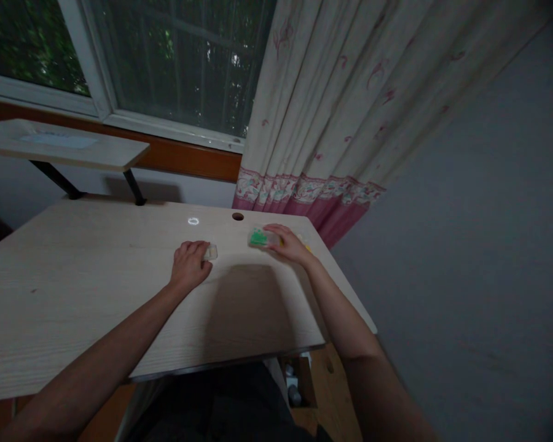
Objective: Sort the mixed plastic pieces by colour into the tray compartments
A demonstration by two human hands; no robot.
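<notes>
My left hand (190,263) rests low over the light wooden desk, its fingers closed on a small clear plastic container (212,252) that pokes out to the right. What lies inside that container is too small to make out. Farther right, my right hand (289,244) grips the end of a clear plastic box (258,237) with bright green bits in its left part. Something yellow shows between the fingers of this hand. Beyond the wrist are more yellow bits and a pale clear shape (308,247), partly covered by the hand.
A round cable hole (238,217) sits near the desk's back edge. At back left a raised shelf (120,153) stands on black legs. The curtain (304,190) hangs behind the right corner. An open drawer (299,383) holding several items shows below the front edge.
</notes>
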